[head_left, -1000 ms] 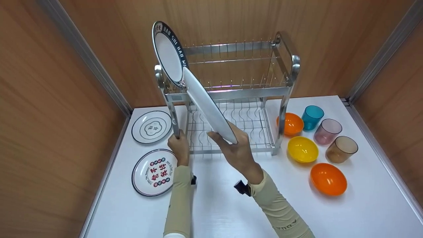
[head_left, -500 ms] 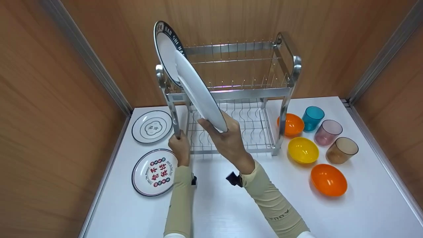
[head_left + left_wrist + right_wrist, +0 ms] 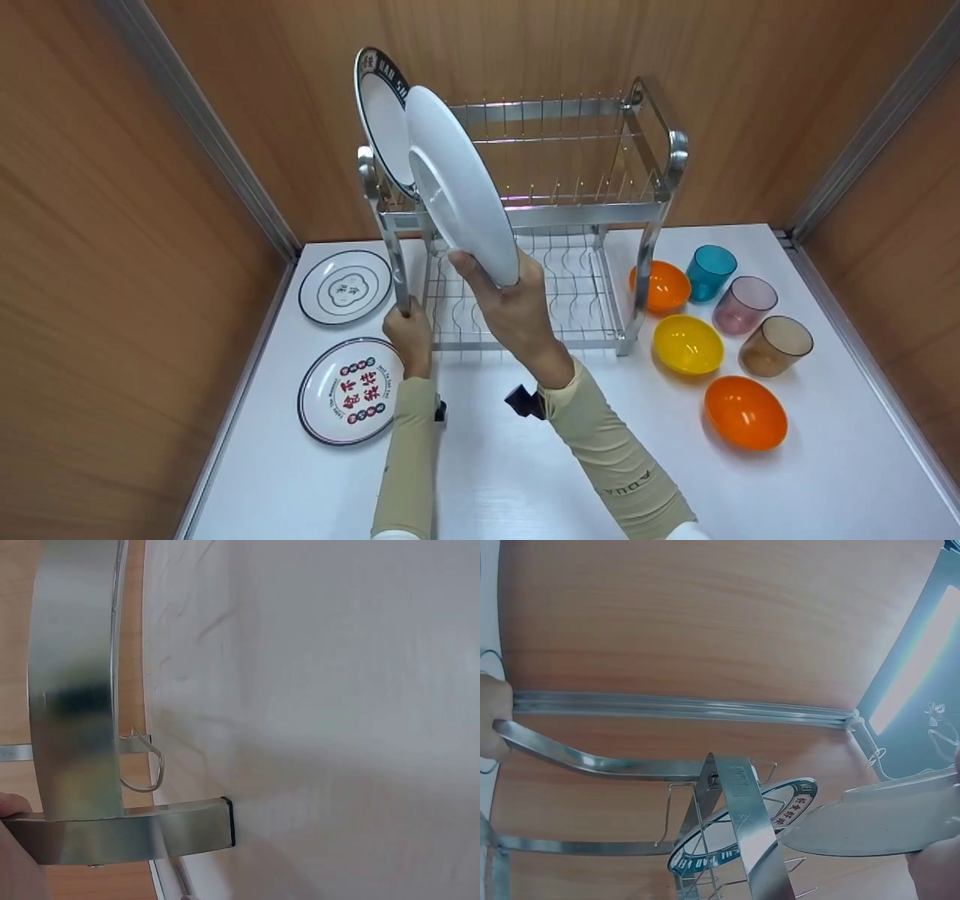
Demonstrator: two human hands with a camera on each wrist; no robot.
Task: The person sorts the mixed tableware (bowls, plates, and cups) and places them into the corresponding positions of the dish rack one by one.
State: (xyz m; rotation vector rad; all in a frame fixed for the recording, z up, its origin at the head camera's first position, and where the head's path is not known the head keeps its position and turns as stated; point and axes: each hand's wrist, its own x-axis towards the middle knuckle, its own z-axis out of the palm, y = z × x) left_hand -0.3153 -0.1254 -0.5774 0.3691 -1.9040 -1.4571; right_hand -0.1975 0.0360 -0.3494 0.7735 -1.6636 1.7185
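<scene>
Held plate [image 3: 469, 187]: upper face hidden from you; long axis slants up-left, before the rack [image 3: 551, 215].
Your right hand [image 3: 517, 315]: fingers clamped on its lower rim.
Your left hand [image 3: 409, 341]: fingers round the rack, partly hidden.

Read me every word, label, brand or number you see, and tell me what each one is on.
"HAO S": racked plate; further rim lettering is covered by the held plate or too blurred.
Perhaps "AQUA", unclear: right sleeve.
Near plate: red Chinese characters and small print, too blurred to read surely.
Far plate: central characters, too small.
Rack: faint marks on its metal, unreadable.
</scene>
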